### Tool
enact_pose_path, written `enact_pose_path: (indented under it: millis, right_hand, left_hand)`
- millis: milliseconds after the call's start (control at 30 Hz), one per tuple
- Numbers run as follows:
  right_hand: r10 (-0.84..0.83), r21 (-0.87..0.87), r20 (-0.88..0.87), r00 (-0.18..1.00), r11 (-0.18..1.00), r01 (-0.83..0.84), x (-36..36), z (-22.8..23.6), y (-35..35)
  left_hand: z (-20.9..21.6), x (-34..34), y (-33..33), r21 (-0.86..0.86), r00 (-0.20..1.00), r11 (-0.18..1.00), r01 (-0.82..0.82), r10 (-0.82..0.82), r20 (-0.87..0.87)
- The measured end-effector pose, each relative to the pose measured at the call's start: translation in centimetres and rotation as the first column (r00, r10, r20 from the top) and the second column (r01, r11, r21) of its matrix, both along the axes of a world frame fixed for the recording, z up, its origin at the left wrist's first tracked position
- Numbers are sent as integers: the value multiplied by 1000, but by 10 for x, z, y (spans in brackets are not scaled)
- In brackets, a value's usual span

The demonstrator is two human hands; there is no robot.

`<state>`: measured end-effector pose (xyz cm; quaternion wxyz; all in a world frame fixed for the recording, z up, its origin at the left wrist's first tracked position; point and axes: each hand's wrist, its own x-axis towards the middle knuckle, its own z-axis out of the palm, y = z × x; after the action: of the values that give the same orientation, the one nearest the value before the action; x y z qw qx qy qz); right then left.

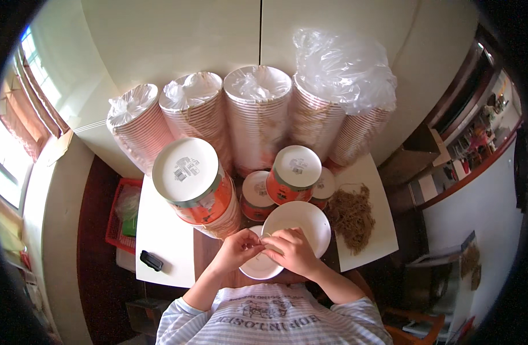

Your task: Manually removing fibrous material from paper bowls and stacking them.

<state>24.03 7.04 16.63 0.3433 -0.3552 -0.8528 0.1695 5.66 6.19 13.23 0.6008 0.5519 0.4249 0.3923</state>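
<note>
My left hand [241,249] and my right hand [293,253] meet close to my body, both with fingers pinched together. Between their fingertips runs a thin tan cord [266,235], mostly covered by the fingers. Under the hands are a white paper bucket [317,223] with its mouth facing up and, nearer to me, another round white piece [258,268], partly hidden. Left of them, a stack of orange paper buckets [203,202] stands upside down. Beyond, smaller upturned orange buckets [293,190] are grouped together. A tangled heap of tan cords [352,218] lies to the right.
Several tall stacks of paper buckets [257,121] in clear plastic line the back wall. A crumpled clear bag [344,69] tops the right ones. A small black object [151,261] sits on the white tabletop [166,230] at left, near a red basket [119,218].
</note>
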Motion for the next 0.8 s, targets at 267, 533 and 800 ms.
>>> enact_pose_path:
  millis: [267, 533, 800]
  right_hand:
    - [-67, -43, 43, 997, 997, 69, -1, -5, -1]
    - [-84, -130, -106, 991, 989, 70, 0, -7, 4]
    - [-118, -513, -271, 955, 858, -39, -1, -8, 5]
  left_hand:
    - [14, 6, -4, 16, 999, 999, -38, 38, 10]
    - [19, 3, -13, 323, 872, 937, -133, 266, -411]
    - [2, 15, -26, 386, 786, 902, -195, 379, -489]
